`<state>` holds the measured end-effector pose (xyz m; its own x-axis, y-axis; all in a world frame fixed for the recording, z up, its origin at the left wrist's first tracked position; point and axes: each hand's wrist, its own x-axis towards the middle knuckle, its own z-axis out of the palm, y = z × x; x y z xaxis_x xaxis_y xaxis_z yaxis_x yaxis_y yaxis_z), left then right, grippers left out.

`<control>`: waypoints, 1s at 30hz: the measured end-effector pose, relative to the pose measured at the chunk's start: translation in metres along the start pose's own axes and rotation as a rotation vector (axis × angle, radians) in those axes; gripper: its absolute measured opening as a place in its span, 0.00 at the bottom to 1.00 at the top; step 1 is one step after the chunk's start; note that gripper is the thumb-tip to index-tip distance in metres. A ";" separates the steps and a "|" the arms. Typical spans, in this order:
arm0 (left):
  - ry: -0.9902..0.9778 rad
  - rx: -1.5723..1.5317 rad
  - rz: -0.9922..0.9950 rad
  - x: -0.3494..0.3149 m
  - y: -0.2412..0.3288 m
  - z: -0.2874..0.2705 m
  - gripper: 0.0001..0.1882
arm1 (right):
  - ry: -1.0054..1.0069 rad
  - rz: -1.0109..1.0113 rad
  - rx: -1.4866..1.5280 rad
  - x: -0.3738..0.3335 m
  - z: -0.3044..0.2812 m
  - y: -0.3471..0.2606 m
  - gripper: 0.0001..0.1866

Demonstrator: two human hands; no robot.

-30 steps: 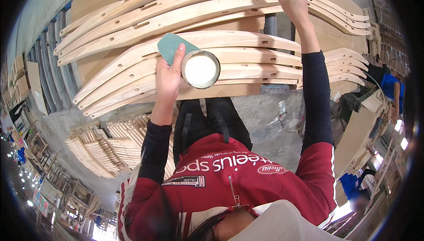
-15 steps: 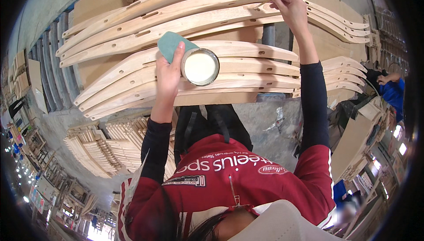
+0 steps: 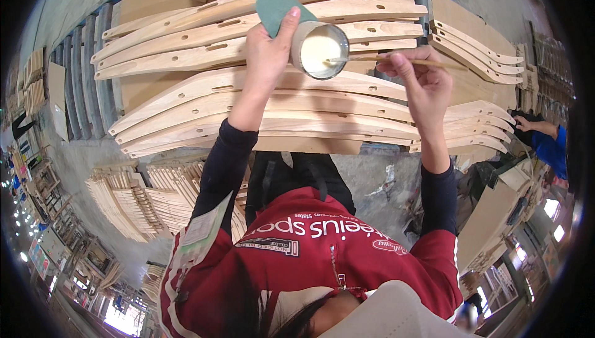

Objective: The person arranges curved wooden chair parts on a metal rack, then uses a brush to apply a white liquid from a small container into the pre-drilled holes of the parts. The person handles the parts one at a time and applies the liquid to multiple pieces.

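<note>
My left hand (image 3: 270, 51) grips a round open cup (image 3: 302, 42) together with a flat green pad (image 3: 280, 9) that sticks out above the thumb. Creamy white liquid (image 3: 317, 52) fills part of the cup. In my right hand (image 3: 424, 81) is a thin wooden-handled brush (image 3: 396, 60), pinched between thumb and fingers. Its tip reaches over the cup's rim into the liquid. Beneath both hands lie curved, pale wooden slats (image 3: 214, 53) with oval slots, arranged in two groups. The closer group of slats (image 3: 211, 115) is on my side of the cup.
The slats rest on brown cardboard (image 3: 133, 93) over a roller conveyor (image 3: 93, 78). More curved slats (image 3: 477, 121) lie to the right. Stacked wooden pieces (image 3: 124, 198) stand on the floor at lower left. Another person's blue sleeve (image 3: 558, 152) shows at the far right.
My right hand has come back from the far slats, bringing the brush tip into the cup. My left hand has moved the cup and pad farther away and to the right.
</note>
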<state>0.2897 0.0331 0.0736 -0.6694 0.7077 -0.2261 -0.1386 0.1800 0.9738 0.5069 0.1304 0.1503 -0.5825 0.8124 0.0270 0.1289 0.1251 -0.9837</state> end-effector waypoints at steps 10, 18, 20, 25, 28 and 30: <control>-0.016 0.016 -0.002 0.006 0.016 0.013 0.22 | -0.003 0.005 0.081 -0.010 0.010 0.002 0.06; -0.009 -0.060 -0.053 0.013 0.009 0.020 0.20 | 0.065 0.292 0.436 0.006 0.000 0.010 0.09; -0.003 -0.077 -0.028 0.015 0.004 0.023 0.21 | 0.074 0.315 0.452 0.009 -0.006 0.021 0.09; 0.012 -0.098 0.011 0.015 0.001 0.030 0.24 | 0.027 0.399 0.410 0.020 -0.020 0.035 0.08; 0.035 -0.059 -0.004 0.014 -0.004 0.026 0.23 | 0.055 0.326 0.440 0.039 -0.027 0.027 0.08; 0.055 -0.047 -0.027 0.012 -0.003 0.021 0.23 | 0.095 0.134 0.353 0.064 -0.050 0.031 0.09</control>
<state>0.2972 0.0552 0.0676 -0.7042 0.6639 -0.2517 -0.1901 0.1653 0.9678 0.5142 0.2146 0.1307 -0.4999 0.8596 -0.1061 -0.0952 -0.1762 -0.9797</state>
